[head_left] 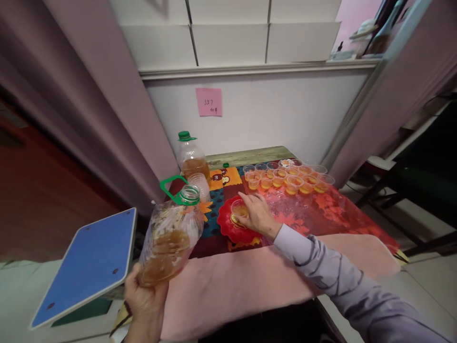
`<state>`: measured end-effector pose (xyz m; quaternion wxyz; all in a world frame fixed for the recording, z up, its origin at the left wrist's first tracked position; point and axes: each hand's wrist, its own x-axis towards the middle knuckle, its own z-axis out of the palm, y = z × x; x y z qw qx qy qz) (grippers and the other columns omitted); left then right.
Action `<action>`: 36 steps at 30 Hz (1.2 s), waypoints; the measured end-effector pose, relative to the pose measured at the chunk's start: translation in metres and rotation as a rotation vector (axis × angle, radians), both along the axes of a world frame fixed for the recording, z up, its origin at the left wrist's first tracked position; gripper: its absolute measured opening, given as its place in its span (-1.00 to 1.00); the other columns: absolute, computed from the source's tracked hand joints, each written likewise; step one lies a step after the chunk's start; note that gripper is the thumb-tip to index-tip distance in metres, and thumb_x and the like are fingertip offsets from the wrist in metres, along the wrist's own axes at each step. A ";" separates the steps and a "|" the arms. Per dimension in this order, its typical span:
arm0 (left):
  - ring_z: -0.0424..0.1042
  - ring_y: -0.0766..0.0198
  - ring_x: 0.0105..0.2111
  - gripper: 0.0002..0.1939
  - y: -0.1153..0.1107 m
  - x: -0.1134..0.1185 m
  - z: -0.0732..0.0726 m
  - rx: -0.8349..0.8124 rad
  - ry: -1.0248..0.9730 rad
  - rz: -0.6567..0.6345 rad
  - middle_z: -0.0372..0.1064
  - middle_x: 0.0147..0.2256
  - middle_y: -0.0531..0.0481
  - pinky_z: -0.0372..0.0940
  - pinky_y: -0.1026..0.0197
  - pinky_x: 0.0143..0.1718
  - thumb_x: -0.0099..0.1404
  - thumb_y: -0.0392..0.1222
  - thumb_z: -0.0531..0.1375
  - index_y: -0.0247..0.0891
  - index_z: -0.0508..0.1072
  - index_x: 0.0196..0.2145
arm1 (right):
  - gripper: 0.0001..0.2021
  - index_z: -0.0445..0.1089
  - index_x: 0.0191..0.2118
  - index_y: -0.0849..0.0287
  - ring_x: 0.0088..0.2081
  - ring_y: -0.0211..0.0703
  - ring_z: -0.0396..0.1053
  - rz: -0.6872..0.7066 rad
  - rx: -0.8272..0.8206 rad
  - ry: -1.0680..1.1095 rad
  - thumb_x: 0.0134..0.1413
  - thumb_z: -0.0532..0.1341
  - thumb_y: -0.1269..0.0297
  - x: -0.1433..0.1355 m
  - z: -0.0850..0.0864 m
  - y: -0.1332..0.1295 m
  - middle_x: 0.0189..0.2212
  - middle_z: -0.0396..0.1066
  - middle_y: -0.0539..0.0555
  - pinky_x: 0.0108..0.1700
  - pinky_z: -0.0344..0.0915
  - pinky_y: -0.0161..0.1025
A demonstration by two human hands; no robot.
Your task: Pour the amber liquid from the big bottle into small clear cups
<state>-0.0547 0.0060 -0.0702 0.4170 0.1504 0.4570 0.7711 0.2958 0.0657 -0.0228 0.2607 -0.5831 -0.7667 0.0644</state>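
Observation:
My left hand [144, 290] supports the base of a large clear jug [167, 243] with a green handle and an uncapped mouth. The jug is tilted to the right and holds amber liquid. My right hand [259, 214] grips a small clear cup [240, 209] with some amber liquid in it, over a red scalloped dish [228, 226]. Several clear cups [291, 183] with yellowish liquid stand in rows at the table's back right. A stack of clear cups [200, 186] is behind the jug's mouth.
A second jug [194, 164] with a green cap stands at the back left. A green cap [226, 165] lies near the back edge. A pink cloth [228, 281] covers the front edge. Left of the table is a blue board [93, 262]; a white wall rises behind.

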 end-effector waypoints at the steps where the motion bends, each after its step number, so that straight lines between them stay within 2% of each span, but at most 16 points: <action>1: 0.47 0.13 -0.17 -0.83 -0.001 0.001 0.002 -0.021 -0.029 0.009 0.52 -0.33 0.08 0.36 0.06 0.11 0.14 -0.04 0.29 -0.15 0.52 -0.34 | -0.19 0.25 0.46 0.28 0.24 0.28 0.47 0.006 0.035 0.039 0.18 0.41 0.05 0.003 0.001 -0.001 0.20 0.52 0.40 0.46 0.07 0.25; 4: 0.46 0.17 -0.18 -0.85 -0.003 0.006 0.009 -0.063 -0.120 0.032 0.53 -0.32 0.09 0.33 0.07 0.17 0.13 -0.07 0.30 -0.16 0.51 -0.36 | -0.18 0.24 0.46 0.20 0.14 0.25 0.52 -0.056 0.097 0.215 0.20 0.38 -0.07 0.022 0.006 -0.001 0.14 0.57 0.34 0.37 0.20 0.27; 6: 0.46 0.18 -0.18 -0.84 -0.003 0.007 0.012 -0.066 -0.130 0.032 0.54 -0.30 0.09 0.32 0.07 0.18 0.12 -0.07 0.30 -0.16 0.51 -0.36 | -0.13 0.23 0.46 0.20 0.04 0.23 0.56 -0.151 0.095 0.326 0.18 0.37 -0.16 0.044 0.011 0.003 0.04 0.61 0.31 0.20 0.35 0.19; 8: 0.45 0.18 -0.18 -0.84 -0.001 0.007 0.012 -0.070 -0.121 0.040 0.53 -0.31 0.09 0.33 0.07 0.17 0.11 -0.07 0.30 -0.16 0.50 -0.37 | -0.10 0.23 0.46 0.21 0.00 0.26 0.56 -0.250 0.103 0.361 0.14 0.39 -0.19 0.071 0.013 0.011 0.00 0.61 0.31 0.10 0.39 0.15; 13: 0.46 0.15 -0.19 -0.83 0.001 0.003 0.008 -0.050 -0.052 0.033 0.47 -0.38 0.10 0.36 0.06 0.12 0.10 -0.04 0.31 -0.14 0.43 -0.43 | -0.15 0.28 0.42 0.19 0.13 0.39 0.48 -0.394 0.173 0.151 0.10 0.39 -0.12 0.136 0.000 0.035 0.07 0.60 0.34 0.26 0.20 0.27; 18: 0.49 0.09 -0.07 -0.82 -0.002 0.003 0.007 -0.051 -0.064 0.015 0.52 -0.32 0.07 0.32 0.01 0.20 0.10 -0.03 0.31 -0.14 0.48 -0.37 | -0.17 0.24 0.44 0.21 0.22 0.37 0.44 -0.418 0.180 -0.001 0.17 0.32 -0.14 0.171 -0.024 0.053 0.07 0.61 0.37 0.39 -0.02 0.33; 23: 0.49 0.08 -0.07 -0.80 -0.001 0.002 0.007 -0.048 -0.010 0.011 0.53 -0.32 0.08 0.35 0.02 0.16 0.10 0.00 0.31 -0.13 0.51 -0.35 | -0.20 0.30 0.40 0.20 0.29 0.39 0.36 -0.441 0.179 -0.064 0.20 0.28 -0.22 0.178 -0.040 0.060 0.09 0.60 0.38 0.42 -0.07 0.36; 26: 0.49 0.07 -0.08 -0.80 -0.001 0.002 0.006 -0.051 -0.002 0.011 0.52 -0.34 0.07 0.35 0.02 0.14 0.10 0.01 0.30 -0.13 0.50 -0.36 | -0.22 0.31 0.40 0.23 0.35 0.38 0.29 -0.458 0.165 -0.117 0.25 0.26 -0.20 0.176 -0.045 0.059 0.18 0.55 0.42 0.46 -0.15 0.39; 30: 0.49 0.07 -0.08 -0.78 -0.003 0.003 0.006 -0.053 -0.039 0.019 0.54 -0.31 0.05 0.33 0.03 0.16 0.11 0.00 0.31 -0.14 0.53 -0.32 | -0.24 0.31 0.39 0.28 0.41 0.42 0.22 -0.466 0.162 -0.148 0.27 0.24 -0.16 0.175 -0.046 0.057 0.31 0.44 0.46 0.46 -0.16 0.41; 33: 0.50 0.06 -0.09 -0.74 -0.004 0.002 0.003 -0.060 -0.053 0.032 0.56 -0.29 0.04 0.35 0.01 0.14 0.10 0.01 0.31 -0.15 0.56 -0.28 | -0.24 0.33 0.38 0.31 0.42 0.47 0.19 -0.455 0.237 -0.115 0.27 0.24 -0.16 0.167 -0.033 0.056 0.30 0.43 0.49 0.43 -0.10 0.44; 36: 0.52 0.01 -0.06 -0.74 -0.004 0.000 -0.002 -0.052 -0.039 0.035 0.58 -0.28 0.00 0.37 -0.02 0.12 0.10 0.00 0.33 -0.16 0.57 -0.28 | -0.37 0.45 0.29 0.27 0.29 0.40 0.37 -0.332 0.319 -0.019 0.31 0.24 -0.12 0.136 -0.002 0.058 0.19 0.53 0.44 0.38 0.11 0.34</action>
